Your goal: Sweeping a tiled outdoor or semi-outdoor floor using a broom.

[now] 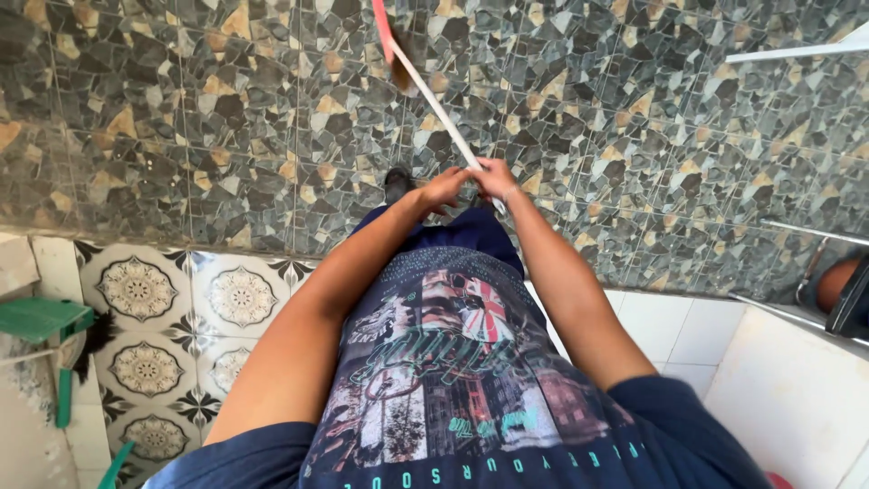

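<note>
Grey and tan mosaic stone floor (226, 118) fills most of the view, and everything else sits around the person standing on it. Just behind that person's feet the stone gives way to a lower band of white tiles with round dark patterns (145, 362). Off to the person's left of those tiles lies a green dustpan-like piece with a green handle (41, 319); to the right there is plain white tiling (797, 398).

Running from the hands forward over the stone floor is a long white broom handle (433, 101), slanting away to a red broom head (384, 29) with dark bristles, far out in front of the person.

Both hands are clamped on the near end of that handle, close together and touching: the left hand (445, 187) wrapped round it, the right hand (496, 178) gripping just beside it. A dark shoe toe (396, 184) shows just beside the left hand.
</note>
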